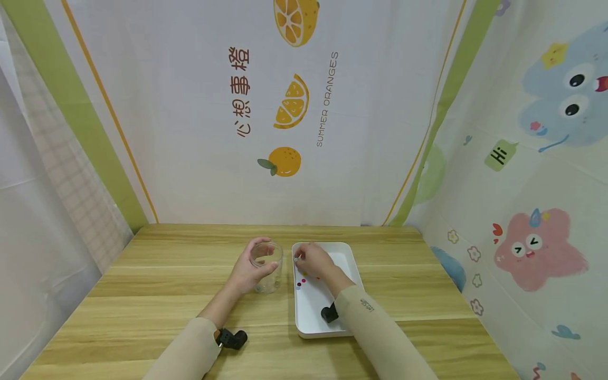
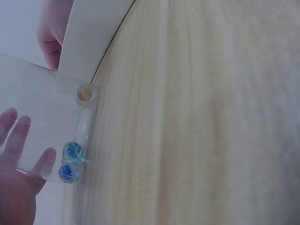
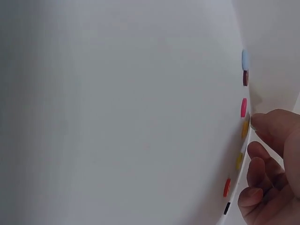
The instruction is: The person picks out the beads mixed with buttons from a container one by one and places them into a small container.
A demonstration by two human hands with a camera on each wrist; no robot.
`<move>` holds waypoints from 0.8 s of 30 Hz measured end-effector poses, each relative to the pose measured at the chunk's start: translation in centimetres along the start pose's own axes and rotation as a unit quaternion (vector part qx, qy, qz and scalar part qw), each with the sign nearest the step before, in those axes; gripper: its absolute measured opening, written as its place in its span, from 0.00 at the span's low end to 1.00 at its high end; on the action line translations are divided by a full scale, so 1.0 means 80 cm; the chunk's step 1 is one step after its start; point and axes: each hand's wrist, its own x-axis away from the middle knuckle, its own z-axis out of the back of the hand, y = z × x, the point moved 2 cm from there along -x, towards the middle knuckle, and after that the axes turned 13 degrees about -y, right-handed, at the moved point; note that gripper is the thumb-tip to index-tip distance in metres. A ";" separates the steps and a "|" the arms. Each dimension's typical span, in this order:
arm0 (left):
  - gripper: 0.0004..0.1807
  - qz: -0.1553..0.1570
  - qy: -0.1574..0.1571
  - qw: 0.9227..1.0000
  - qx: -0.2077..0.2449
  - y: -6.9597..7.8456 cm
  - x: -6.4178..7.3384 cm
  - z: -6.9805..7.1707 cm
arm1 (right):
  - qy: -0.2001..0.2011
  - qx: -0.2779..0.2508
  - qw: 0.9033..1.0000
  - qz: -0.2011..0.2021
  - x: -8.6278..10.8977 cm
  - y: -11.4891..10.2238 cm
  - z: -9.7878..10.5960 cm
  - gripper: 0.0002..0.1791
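My left hand (image 1: pixel 248 272) grips a clear plastic cup (image 1: pixel 269 282) that stands on the table, left of a white tray (image 1: pixel 311 311). Through its wall the left wrist view shows a yellow-red marble (image 2: pixel 85 94) and two blue marbles (image 2: pixel 72 152) at the bottom. Over the tray's far left corner is my right hand (image 1: pixel 315 261). Its thumb and a finger pinch a small glassy piece (image 3: pixel 253 126), seemingly a marble, mostly hidden. Small flat discs lie near it in the tray: a pink disc (image 3: pixel 243 108), a red disc (image 3: pixel 227 187), and several others.
The wooden table (image 1: pixel 166 285) extends around the cup and tray, with a printed curtain (image 1: pixel 190 184) behind its far edge. Another printed cloth (image 1: pixel 475 211) hangs along the right side. Black wrist cameras (image 1: pixel 233 339) are worn on both forearms.
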 end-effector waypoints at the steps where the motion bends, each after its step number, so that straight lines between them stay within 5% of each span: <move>1: 0.39 0.000 0.000 1.000 0.002 0.001 0.000 0.000 | 0.000 -0.001 1.000 0.000 0.001 0.000 0.000 0.08; 10: 0.38 -0.001 0.003 1.000 -0.002 0.000 -0.001 -0.001 | 0.001 -0.007 1.000 0.012 0.010 0.001 0.005 0.08; 24: 0.39 0.003 0.005 1.000 0.004 0.000 0.000 0.000 | -0.011 -0.144 0.989 0.013 0.032 0.009 0.018 0.07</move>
